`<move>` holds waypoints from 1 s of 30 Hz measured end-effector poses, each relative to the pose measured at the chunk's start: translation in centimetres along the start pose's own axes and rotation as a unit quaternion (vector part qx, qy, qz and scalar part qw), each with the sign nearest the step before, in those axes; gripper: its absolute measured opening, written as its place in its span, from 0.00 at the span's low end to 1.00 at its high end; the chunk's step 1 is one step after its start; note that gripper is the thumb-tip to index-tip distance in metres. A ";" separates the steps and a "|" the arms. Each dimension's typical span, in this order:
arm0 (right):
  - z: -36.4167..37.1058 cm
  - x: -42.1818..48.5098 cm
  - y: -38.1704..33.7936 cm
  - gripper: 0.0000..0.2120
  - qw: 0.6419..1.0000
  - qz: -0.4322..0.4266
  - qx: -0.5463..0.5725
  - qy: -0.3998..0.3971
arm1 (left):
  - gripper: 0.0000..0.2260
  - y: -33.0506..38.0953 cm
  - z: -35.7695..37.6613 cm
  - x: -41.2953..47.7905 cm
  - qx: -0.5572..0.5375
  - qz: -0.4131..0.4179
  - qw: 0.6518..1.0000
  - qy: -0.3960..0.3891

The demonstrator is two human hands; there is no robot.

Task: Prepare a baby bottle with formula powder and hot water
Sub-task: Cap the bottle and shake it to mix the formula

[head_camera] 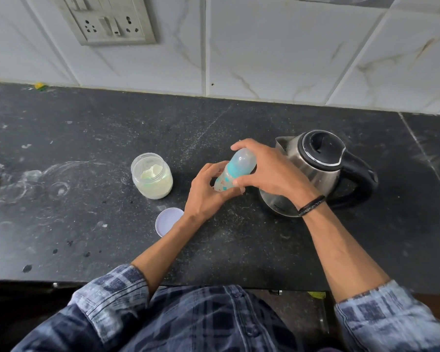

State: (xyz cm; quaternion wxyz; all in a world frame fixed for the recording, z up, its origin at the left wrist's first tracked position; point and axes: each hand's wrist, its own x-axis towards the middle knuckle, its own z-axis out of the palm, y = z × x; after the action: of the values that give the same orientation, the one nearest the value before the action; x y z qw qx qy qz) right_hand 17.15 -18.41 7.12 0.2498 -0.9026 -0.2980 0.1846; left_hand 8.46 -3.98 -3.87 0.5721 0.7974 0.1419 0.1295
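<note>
**Bottle held in both hands**

We find the baby bottle [233, 172] tilted. The left hand [203, 196] curls round its lower body and the right hand [272, 171] clasps its capped top. Left of the grip stands the open formula jar [140, 184]. A loose lid [167, 222] lies beside the left wrist, and the kettle [318, 174] stands just right.

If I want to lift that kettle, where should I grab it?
Grab the kettle by its black handle, coming from the right. The handle loops out on that side, opposite the spout, leaving a gap to grip through. The steel body is wide, round and may be hot, and the right hand, holding the bottle, covers its left side.
</note>
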 end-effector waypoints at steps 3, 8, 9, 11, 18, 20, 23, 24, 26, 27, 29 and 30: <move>0.7 0.0 0.0 0.30 0.998 0.003 0.030 0.054 | 0.28 -0.1 0.0 0.0 -0.001 -0.001 1.000 0.005; 2.4 0.0 0.3 0.26 0.990 0.018 0.064 0.123 | 0.28 -0.2 -0.1 -0.1 0.008 -0.006 1.000 0.009; 2.6 -0.1 0.3 0.26 0.987 0.020 0.074 0.140 | 0.28 -0.1 -0.1 -0.1 0.010 -0.007 1.000 0.010; 2.7 -0.2 0.4 0.26 0.982 0.025 0.102 0.158 | 0.28 0.2 0.0 -0.2 0.007 -0.011 1.000 0.016; 2.3 0.1 1.3 0.24 0.960 0.036 0.268 0.077 | 0.30 0.7 -0.3 -0.1 -0.023 -0.025 0.999 0.007; 2.8 0.1 1.4 0.25 0.957 0.040 0.268 0.099 | 0.30 0.8 -0.3 -0.2 -0.030 -0.027 0.999 0.005; 4.0 0.0 1.2 0.26 0.961 0.045 0.238 0.136 | 0.31 1.0 -0.4 -0.3 -0.031 -0.023 0.999 0.009; 4.4 -0.1 1.1 0.25 0.961 0.044 0.230 0.147 | 0.31 1.0 -0.5 -0.4 -0.032 -0.023 0.999 0.010; 4.9 -0.2 0.8 0.22 0.961 0.035 0.215 0.170 | 0.32 1.2 -0.5 -0.6 -0.037 -0.026 0.999 0.010; 5.1 -0.2 0.6 0.22 0.962 0.032 0.205 0.180 | 0.33 1.3 -0.5 -0.7 -0.039 -0.028 0.999 0.011; 5.4 -0.4 0.5 0.21 0.962 0.029 0.187 0.197 | 0.33 1.5 -0.4 -0.8 -0.045 -0.026 0.999 0.012; 5.6 -0.4 0.5 0.21 0.961 0.029 0.183 0.204 | 0.32 1.6 -0.4 -0.9 -0.047 -0.026 0.998 0.013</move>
State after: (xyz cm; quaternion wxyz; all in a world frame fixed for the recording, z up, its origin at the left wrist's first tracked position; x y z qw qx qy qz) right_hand 14.36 -17.12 2.44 0.4604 -0.8685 -0.1753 0.0550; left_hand 7.62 -4.49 -2.30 0.6105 0.7638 0.1632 0.1316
